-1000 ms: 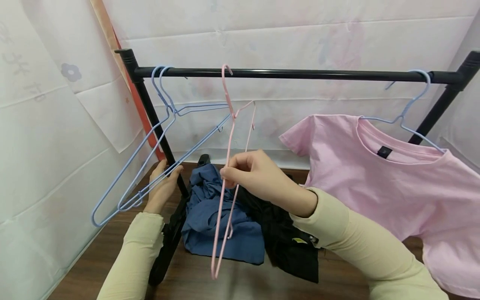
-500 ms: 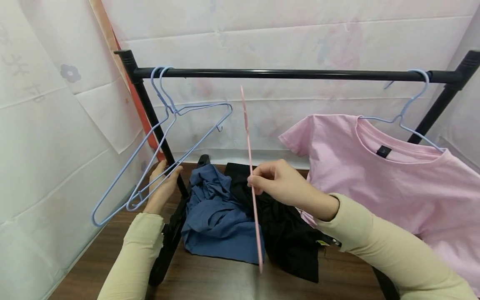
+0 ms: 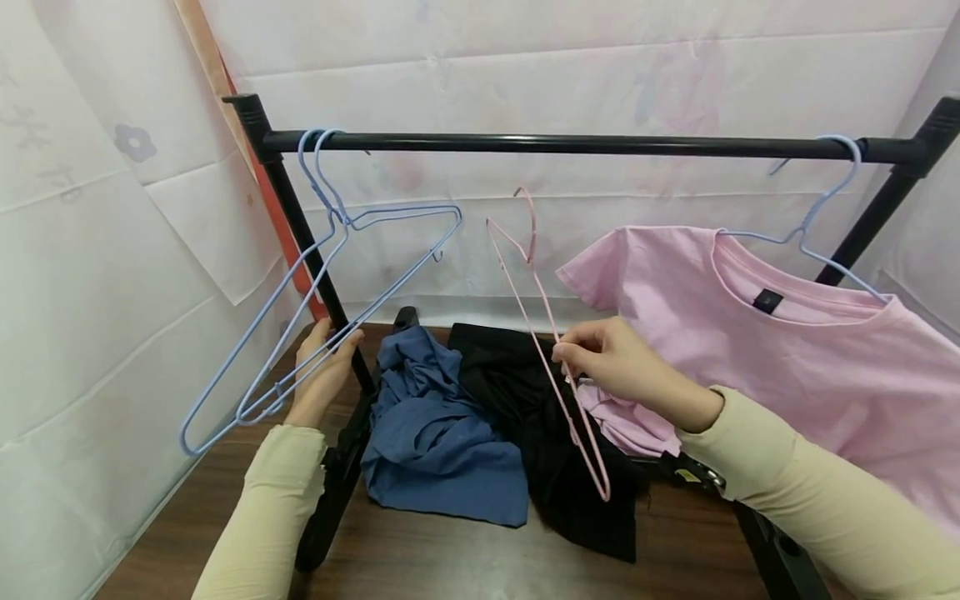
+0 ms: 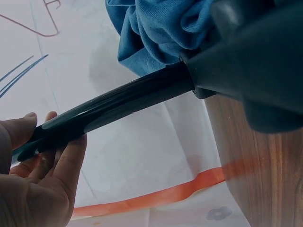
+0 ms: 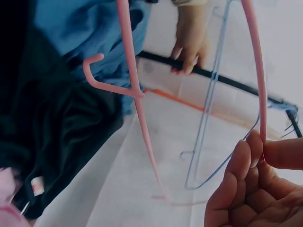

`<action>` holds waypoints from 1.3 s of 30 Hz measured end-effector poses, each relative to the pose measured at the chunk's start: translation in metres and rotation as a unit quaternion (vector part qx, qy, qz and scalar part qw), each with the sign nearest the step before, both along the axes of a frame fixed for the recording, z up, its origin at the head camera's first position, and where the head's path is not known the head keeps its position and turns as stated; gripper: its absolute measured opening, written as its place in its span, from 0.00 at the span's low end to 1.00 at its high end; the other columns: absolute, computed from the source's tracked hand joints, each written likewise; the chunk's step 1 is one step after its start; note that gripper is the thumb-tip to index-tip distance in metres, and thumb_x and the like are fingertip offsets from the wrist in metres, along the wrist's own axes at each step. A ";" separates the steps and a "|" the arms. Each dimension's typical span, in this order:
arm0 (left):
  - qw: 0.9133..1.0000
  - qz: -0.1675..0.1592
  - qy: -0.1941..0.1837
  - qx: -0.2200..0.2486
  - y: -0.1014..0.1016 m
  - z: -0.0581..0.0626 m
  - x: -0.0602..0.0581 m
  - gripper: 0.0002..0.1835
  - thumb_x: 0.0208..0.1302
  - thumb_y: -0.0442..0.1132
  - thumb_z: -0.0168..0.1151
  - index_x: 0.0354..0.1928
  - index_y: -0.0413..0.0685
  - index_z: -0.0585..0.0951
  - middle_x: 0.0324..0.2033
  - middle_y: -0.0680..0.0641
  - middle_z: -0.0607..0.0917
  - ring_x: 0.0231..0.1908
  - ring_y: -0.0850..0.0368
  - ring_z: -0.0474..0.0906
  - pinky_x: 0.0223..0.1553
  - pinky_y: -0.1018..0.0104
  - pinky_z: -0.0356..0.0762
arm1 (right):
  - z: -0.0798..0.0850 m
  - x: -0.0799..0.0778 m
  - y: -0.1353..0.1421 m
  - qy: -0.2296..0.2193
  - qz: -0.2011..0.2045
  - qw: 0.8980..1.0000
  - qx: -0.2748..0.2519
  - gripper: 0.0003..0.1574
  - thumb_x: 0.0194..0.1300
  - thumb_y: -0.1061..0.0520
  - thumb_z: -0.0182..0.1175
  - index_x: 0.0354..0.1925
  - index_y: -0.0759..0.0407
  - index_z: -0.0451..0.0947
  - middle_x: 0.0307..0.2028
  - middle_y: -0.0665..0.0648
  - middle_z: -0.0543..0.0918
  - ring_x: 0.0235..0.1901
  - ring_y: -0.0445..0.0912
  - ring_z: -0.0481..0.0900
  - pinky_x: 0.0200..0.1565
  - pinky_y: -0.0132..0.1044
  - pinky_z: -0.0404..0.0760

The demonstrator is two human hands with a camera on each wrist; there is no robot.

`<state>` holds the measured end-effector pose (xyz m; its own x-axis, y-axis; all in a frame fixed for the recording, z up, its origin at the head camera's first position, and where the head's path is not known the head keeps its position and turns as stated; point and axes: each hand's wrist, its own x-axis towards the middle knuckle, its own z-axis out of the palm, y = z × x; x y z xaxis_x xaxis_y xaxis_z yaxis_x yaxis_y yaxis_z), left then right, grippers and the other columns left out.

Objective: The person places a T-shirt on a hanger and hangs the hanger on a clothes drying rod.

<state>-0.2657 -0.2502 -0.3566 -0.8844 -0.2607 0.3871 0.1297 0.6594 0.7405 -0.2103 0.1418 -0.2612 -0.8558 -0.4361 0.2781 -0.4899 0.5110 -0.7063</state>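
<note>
My left hand [image 3: 322, 375] grips the black upright post [image 4: 132, 104] of the clothes rack, its fingers curled round it in the left wrist view. Two light-blue hangers [image 3: 343, 220] on the rail partly cross in front of that hand. My right hand [image 3: 626, 367] pinches one long side of a pink hanger [image 3: 533, 242] between thumb and fingers. Off the rail and tilted, the pink hanger is held over the black garment, its hook below the rail's height. The right wrist view shows the thumb and fingertips [image 5: 255, 146] meeting on the pink side bar.
The black rail [image 3: 570, 145] spans the top. At right a pink T-shirt [image 3: 675, 317] hangs on a blue hanger [image 3: 813, 212]. Below lie a blue garment [image 3: 442, 450], a black garment [image 3: 487, 367] and some pink cloth [image 3: 630, 421]. White sheets [image 3: 480, 83] line the back and sides.
The pink hanger has come off the rail, moved right and down in my right hand, and turned so its hook points left. My left hand stays on the post.
</note>
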 end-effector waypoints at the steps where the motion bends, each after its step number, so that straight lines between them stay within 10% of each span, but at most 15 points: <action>1: 1.000 -0.001 0.003 0.001 0.000 0.000 0.000 0.22 0.71 0.53 0.56 0.51 0.40 0.74 0.44 0.37 0.81 0.42 0.42 0.76 0.42 0.55 0.71 | -0.001 -0.001 0.003 0.004 -0.008 1.000 0.007 0.11 0.67 0.61 0.60 0.29 0.63 0.83 0.19 0.51 0.80 0.21 0.35 0.73 0.28 0.28 0.73; 39: 0.999 -0.004 -0.031 0.032 0.000 0.002 0.007 0.29 0.70 0.60 0.53 0.58 0.43 0.75 0.48 0.38 0.80 0.45 0.43 0.75 0.44 0.55 0.71 | -0.031 0.005 0.084 0.072 -0.165 0.984 -0.019 0.13 0.68 0.55 0.62 0.33 0.63 0.86 0.19 0.42 0.79 0.23 0.33 0.73 0.28 0.27 0.72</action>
